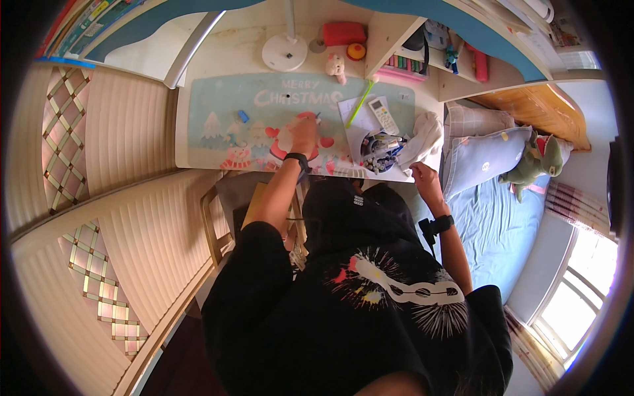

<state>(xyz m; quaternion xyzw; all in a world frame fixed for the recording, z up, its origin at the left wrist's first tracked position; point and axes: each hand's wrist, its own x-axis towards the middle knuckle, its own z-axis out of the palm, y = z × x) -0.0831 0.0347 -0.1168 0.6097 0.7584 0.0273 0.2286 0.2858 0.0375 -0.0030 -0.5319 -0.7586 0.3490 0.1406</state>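
My left hand [304, 137] is over the Christmas desk mat [218, 89], its fingers closed around something small with a dark tip that I cannot make out. To its left on the mat lies a small blue object [243, 116]. My right hand [426, 179] is at the desk's front right edge, fingers pinched together close to the lower end of a white cloth [426, 135]; whether they grip it is unclear. Between my hands sits a cluster of pens [382, 152]. Behind it are a white remote control [382, 115], a paper sheet [345, 109] and a thin green stick [360, 104].
A white lamp base [284, 53], a red pouch [343, 33] and a small plush toy [335, 66] stand at the back. Shelves [403, 46] rise at the back right. A bed [492, 224] with a green dinosaur toy [533, 162] is on the right.
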